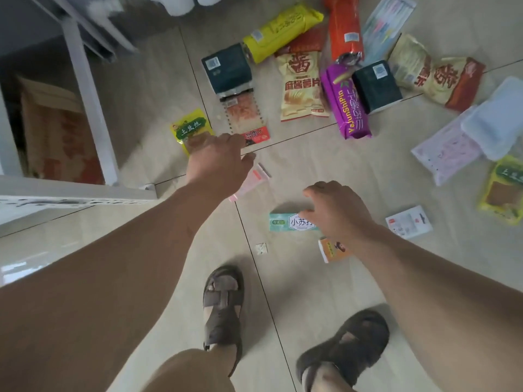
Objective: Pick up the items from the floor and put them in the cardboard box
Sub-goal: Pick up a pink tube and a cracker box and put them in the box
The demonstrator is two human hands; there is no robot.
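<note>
Lying flat, the mint-green toothpaste box (pixel 291 222) sits under the right hand (pixel 336 213), fingers spread, ungrasping.

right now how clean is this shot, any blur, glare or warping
Head view: motion blur smears the white shelf frame and the cardboard box; window glare sits on the floor tile at lower left; wide-angle warping bends the tile lines and stretches both forearms.

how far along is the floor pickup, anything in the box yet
Barely started, by the look of it. The cardboard box sits under the white shelf and nothing can be seen inside it. In hand: nothing yet; the left hand reaches toward the yellow snack pouch, the right hand is over the mint-green toothpaste box. Left: the chip bags, purple packet and the rest.
</note>
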